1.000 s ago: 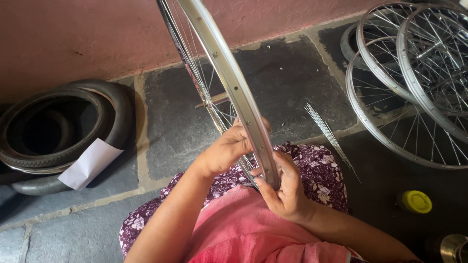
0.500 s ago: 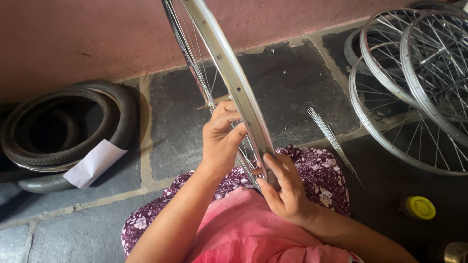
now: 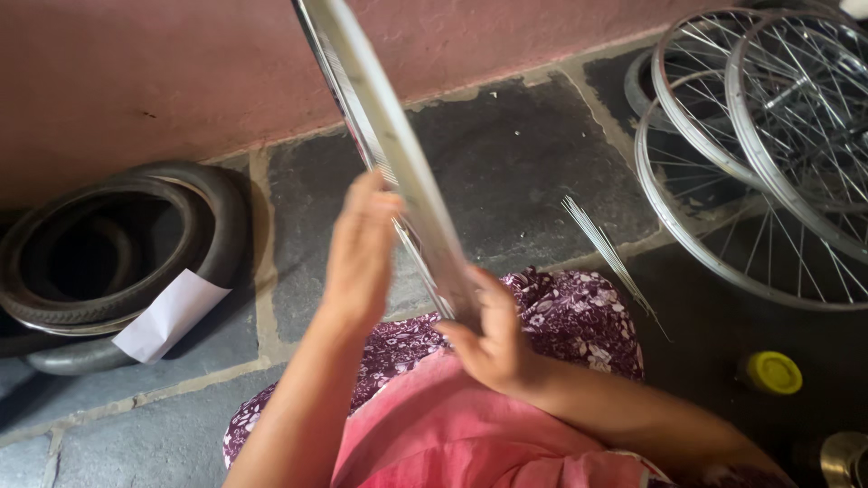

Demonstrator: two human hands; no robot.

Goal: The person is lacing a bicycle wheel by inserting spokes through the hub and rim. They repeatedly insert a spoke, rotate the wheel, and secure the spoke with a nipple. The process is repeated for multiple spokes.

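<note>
Rim (image 3: pixel 398 154) stands on edge over the lap, right hand (image 3: pixel 493 339) clenched round its lower part while the blurred left hand (image 3: pixel 362 253) lies against the spoke side, grip unclear. With only one sure hold, it could tip or pinch fingers among the spokes.

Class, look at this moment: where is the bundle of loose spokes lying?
In the head view, the bundle of loose spokes lies on the dark stone floor, right of the held rim, between the person's floral-clothed knee and the stacked spoked wheels.
</note>
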